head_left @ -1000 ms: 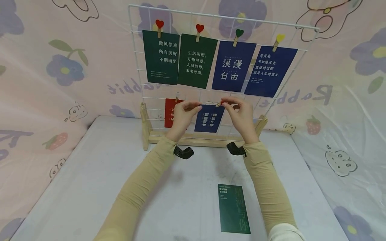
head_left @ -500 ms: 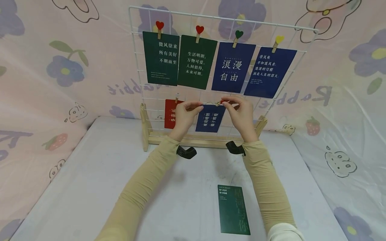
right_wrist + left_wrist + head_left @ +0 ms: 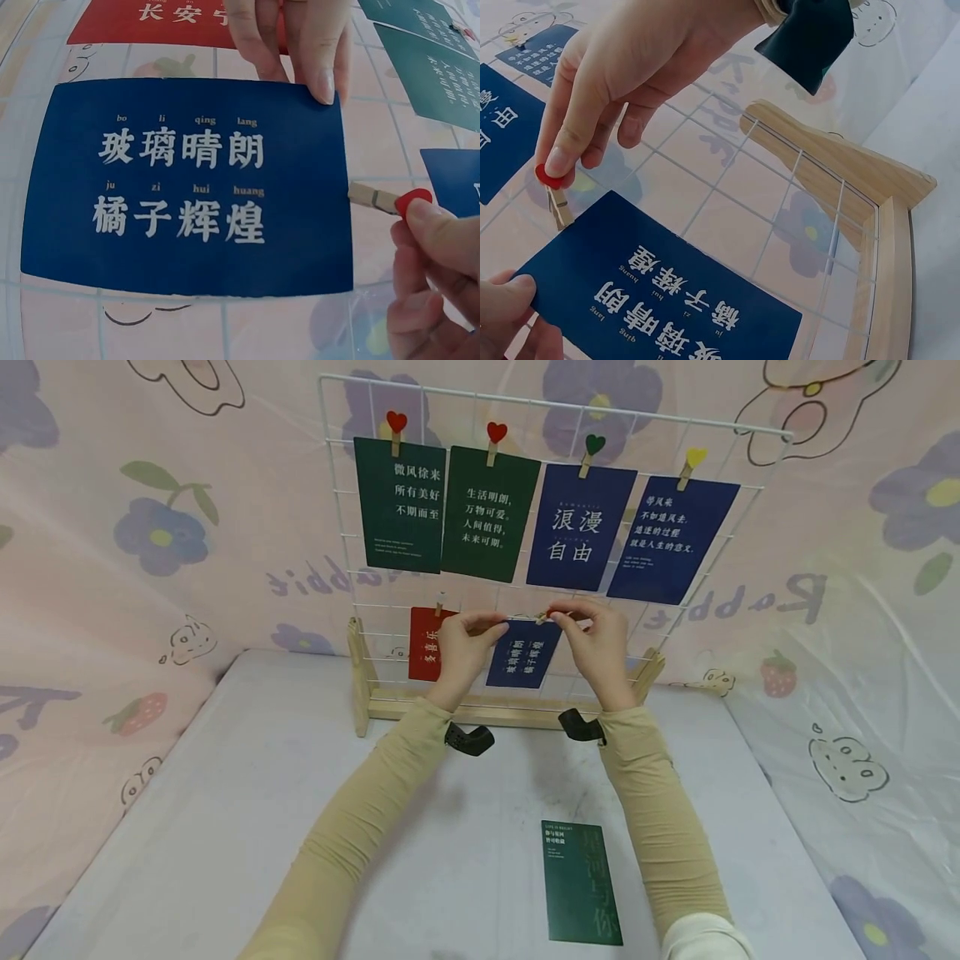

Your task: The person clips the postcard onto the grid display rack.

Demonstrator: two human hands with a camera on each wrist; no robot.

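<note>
A blue card with white lettering hangs sideways in front of the lower part of the white wire grid. My left hand pinches its upper left corner in the head view, thumb on the printed face. Between thumb and fingers of my right hand is the red heart end of a wooden clothespin. The clothespin's tip meets the card's top edge, as the left wrist view shows with the clothespin at the card's edge. Partly behind my left hand is a red card, clipped to the grid by another clothespin.
Along the grid's upper part hang two green cards and two blue cards, each under a heart clothespin. A wooden stand supports the grid. On the white table, another green card lies near my right forearm.
My left hand has shifted slightly to the right, with the blue card moving a little along with it. My right hand stays nearly still at the clothespin.
</note>
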